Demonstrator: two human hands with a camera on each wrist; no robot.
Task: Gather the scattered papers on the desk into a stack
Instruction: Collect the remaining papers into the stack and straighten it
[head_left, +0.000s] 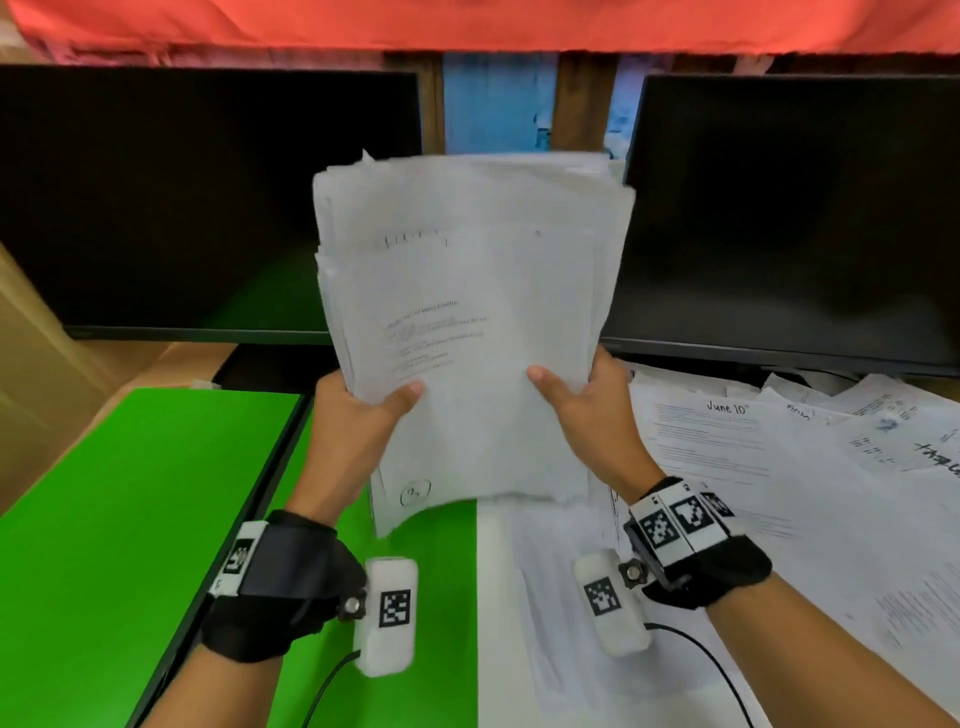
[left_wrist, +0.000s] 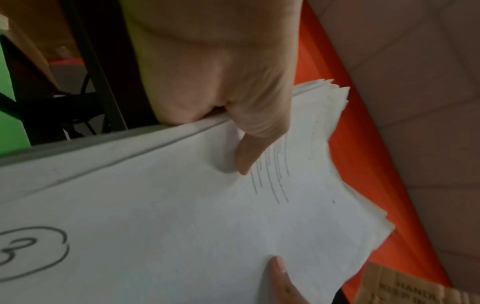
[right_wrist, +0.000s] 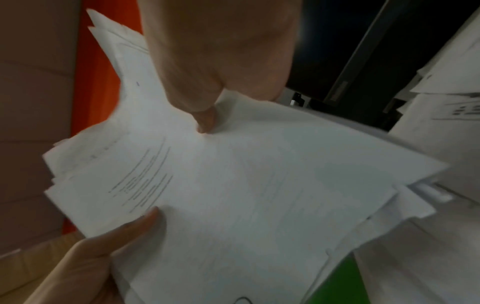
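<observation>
While both hands grip it from the sides, the stack (head_left: 467, 322) stands nearly upright above the desk (head_left: 130, 493), its lower edge hanging just over the seam between the green surface and the loose sheets (head_left: 779, 493). The left hand (head_left: 358, 415) pinches the stack's left edge, thumb (left_wrist: 249, 148) laid across the front sheet and the other fingers hidden behind the paper. The right hand (head_left: 587, 405) pinches the right edge in the same way, its thumb (right_wrist: 205, 117) pressing a dent into the top page, the rest of its fingers out of sight behind. The sheets are not squared: edges fan out unevenly at the top and along the left side. The front page carries faint printed lines near its middle and a circled handwritten mark (head_left: 415, 492) at its lower left corner. Right of the stack, more papers lie spread and overlapping on the desk, one headed "June 10" in handwriting. Two dark monitors stand at the far side, the left monitor (head_left: 182, 197) and the right monitor (head_left: 805, 218), with the stack's top rising between them. Each wrist wears a black strap with a white camera unit; a cable (head_left: 701, 660) runs from the right one across the loose sheets.
</observation>
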